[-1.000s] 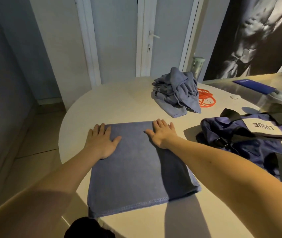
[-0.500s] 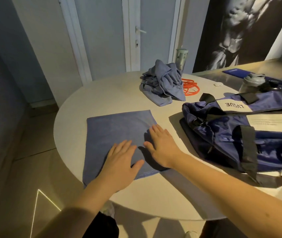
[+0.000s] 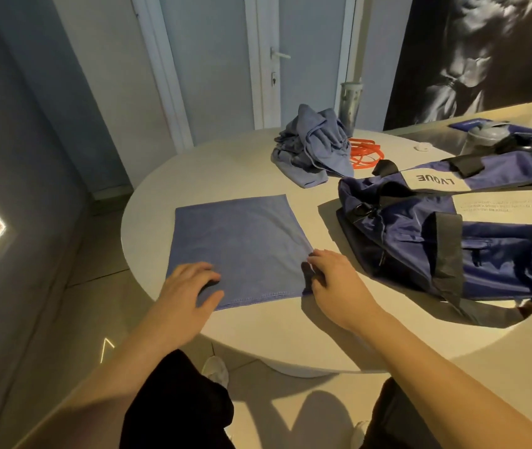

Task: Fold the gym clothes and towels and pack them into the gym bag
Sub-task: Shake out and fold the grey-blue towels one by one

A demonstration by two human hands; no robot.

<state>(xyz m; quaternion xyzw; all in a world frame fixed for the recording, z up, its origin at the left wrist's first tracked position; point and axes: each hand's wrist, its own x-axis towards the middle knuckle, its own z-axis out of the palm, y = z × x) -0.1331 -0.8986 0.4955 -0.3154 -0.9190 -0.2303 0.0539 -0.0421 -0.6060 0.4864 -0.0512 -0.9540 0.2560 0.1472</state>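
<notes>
- Two white shoes (image 3: pixel 216 371) are standing on the smooth tan floor (image 3: pixel 96 286) under the table edge.
- A round, pale table (image 3: pixel 258 328) is filling the middle of the room. Its top is looking smooth and flat.
- The left hand (image 3: pixel 190 286) is resting on the near left corner of the towel (image 3: pixel 238 241), with its fingers bent. I cannot tell if it is gripping the cloth.
- The right hand (image 3: pixel 332 280) is pinching the near right edge of the towel, with its fingers curled in.
- The towel is lying flat on the table as a soft blue square with a stitched hem.
- The bag (image 3: pixel 420 228) is sitting just to the right of the towel. It is shiny dark blue with black straps and a pale strip.
- Farther back, a crumpled blue pile (image 3: pixel 310 147) of cloth is lying on the table.
- Thin orange loops (image 3: pixel 365 153) are lying beside the pile, touching it.
- A small white thing (image 3: pixel 423 146) is sitting near the far edge.
- A grey bottle (image 3: pixel 484 134) is peeking over the bag.
- A clear cup (image 3: pixel 350 102) is standing behind the pile.
- A white door (image 3: pixel 306 59) and a dark poster (image 3: pixel 471 53) are filling the back wall.
</notes>
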